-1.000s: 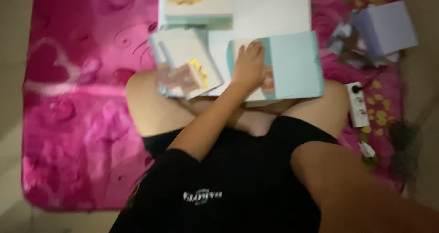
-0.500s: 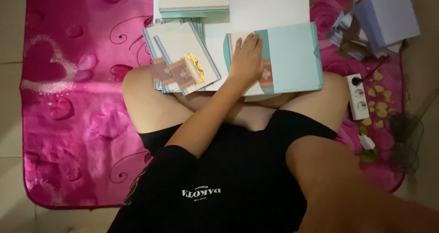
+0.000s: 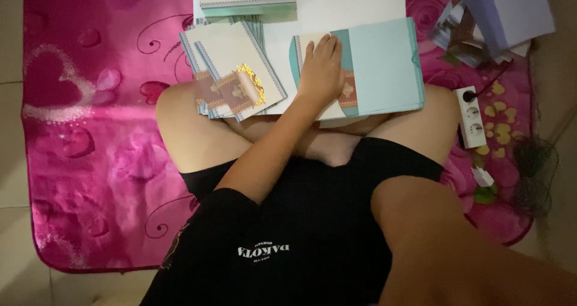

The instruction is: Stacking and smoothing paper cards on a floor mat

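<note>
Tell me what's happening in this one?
A person sits cross-legged on a pink floral mat, with cards spread over a white sheet in front. The left hand lies flat on an open teal card resting across the lap. Beside it lies a fanned stack of cream cards with gold ornament. The right arm comes in at the lower right, its hand out of view. A white power strip lies alongside.

A teal folded card [image 3: 378,65] with a cream flap and a brown and gold emblem is laid flat across the lap, right of centre. It is pressed down at its left part by the left hand [image 3: 321,71], fingers spread flat and pointing far.
</note>
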